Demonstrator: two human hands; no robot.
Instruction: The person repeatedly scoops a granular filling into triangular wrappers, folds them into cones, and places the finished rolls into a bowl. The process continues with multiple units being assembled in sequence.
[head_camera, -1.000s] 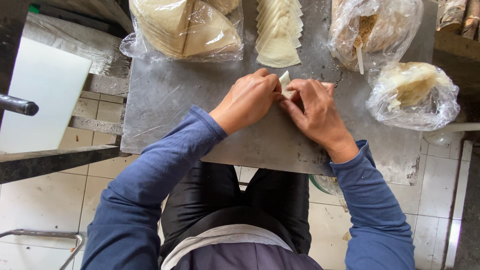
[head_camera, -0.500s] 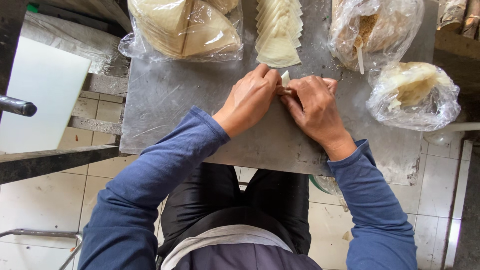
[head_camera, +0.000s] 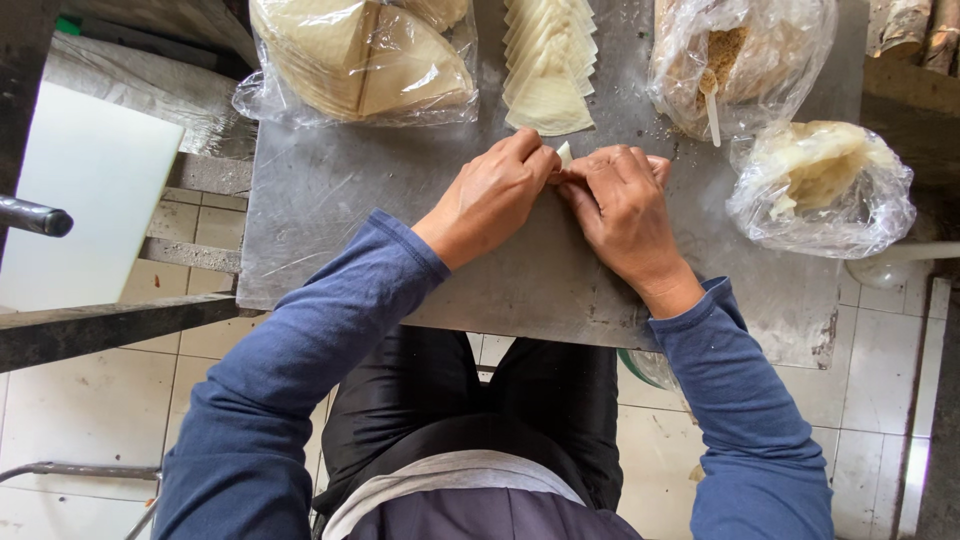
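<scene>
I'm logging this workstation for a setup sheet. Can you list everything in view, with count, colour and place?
Metal tabletop: one, grey, centre.
Bag of stacked wrapper sheets: one, clear plastic over pale yellow, top left of the table.
Fan of cut wrappers: one pile, cream, top centre.
Bag of crumbly filling: one, clear over brown, top right, with a white spoon handle sticking out.
Bag of pale contents: one, clear over cream, right edge.
White board: one, left of the table.
Tiled floor: off-white, below.
Folded wrapper piece: one, cream, pinched between both hands.
Left hand and right hand: blue sleeves, centre.
</scene>
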